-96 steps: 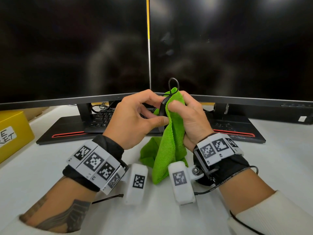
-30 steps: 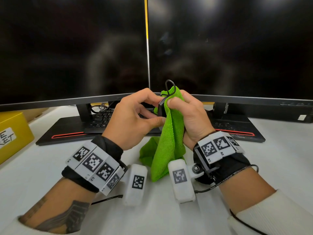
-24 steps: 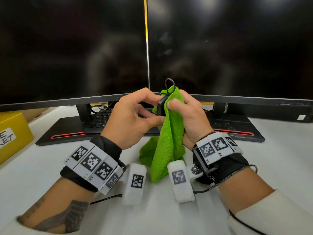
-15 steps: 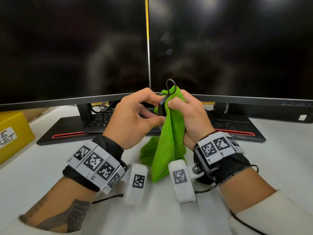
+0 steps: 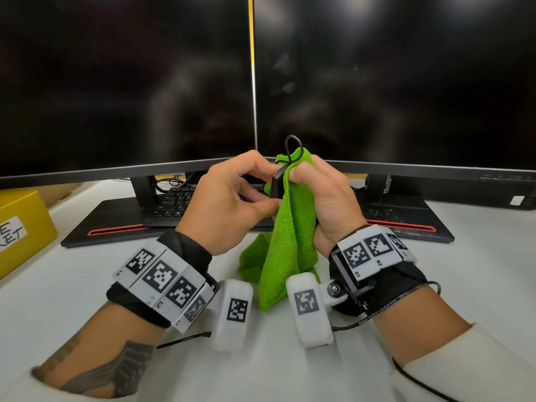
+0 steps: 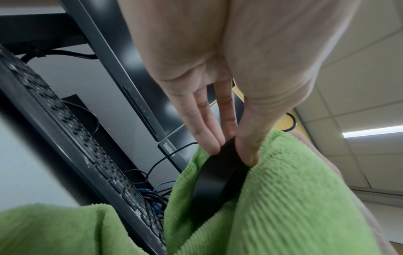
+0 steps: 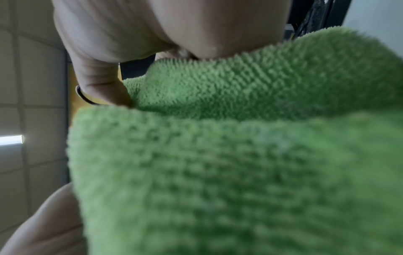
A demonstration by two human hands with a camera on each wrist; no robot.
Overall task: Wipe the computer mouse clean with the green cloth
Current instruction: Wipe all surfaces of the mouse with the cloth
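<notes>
Keyboard [image 5: 174, 200] and dark monitors [image 5: 127, 82] stand behind both hands [image 5: 278, 198].

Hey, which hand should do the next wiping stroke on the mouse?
Probably the right hand: it already grips the green cloth against the mouse. The left hand pinches the mouse between fingers and thumb, so it is better placed to steady it.

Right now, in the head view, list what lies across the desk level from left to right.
Yellow cardboard box → black keyboard → left hand → black computer mouse → green microfibre cloth → right hand → right monitor's black base with a red stripe.
</notes>
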